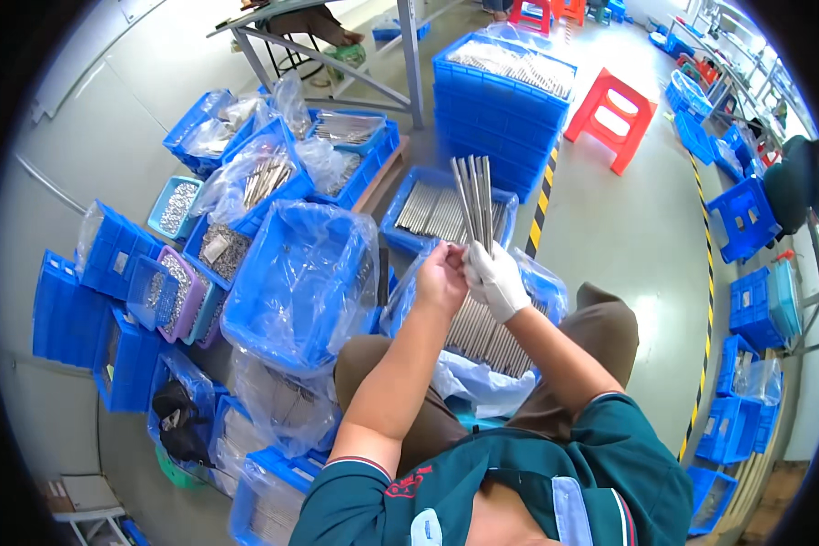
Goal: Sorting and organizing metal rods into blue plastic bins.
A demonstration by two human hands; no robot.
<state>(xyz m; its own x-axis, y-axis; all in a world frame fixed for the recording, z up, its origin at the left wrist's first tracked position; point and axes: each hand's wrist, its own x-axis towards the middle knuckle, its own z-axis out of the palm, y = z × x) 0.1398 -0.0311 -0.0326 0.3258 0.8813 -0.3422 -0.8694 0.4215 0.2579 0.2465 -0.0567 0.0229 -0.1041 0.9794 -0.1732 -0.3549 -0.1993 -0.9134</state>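
Observation:
A fanned bunch of several slim metal rods (475, 196) stands almost upright above the bins. My right hand (498, 282), in a white glove, is closed around the bunch near its lower end. Bare and with bent fingers, my left hand (440, 275) pinches at the same bunch from the left side; its fingertips are partly hidden. Beneath both hands, between my knees, rows of similar rods (487, 335) lie in a blue bin lined with clear plastic (548, 289). Just beyond is another blue bin (510, 224), also holding rods laid side by side.
To my left sits a large blue bin (287, 282) with a plastic liner. Around it crowd bins of small metal parts (180, 207) and bagged rods. A tall stack of blue crates (491, 127) and a red stool (615, 118) stand ahead. Yellow-black floor tape (708, 273) runs along the right.

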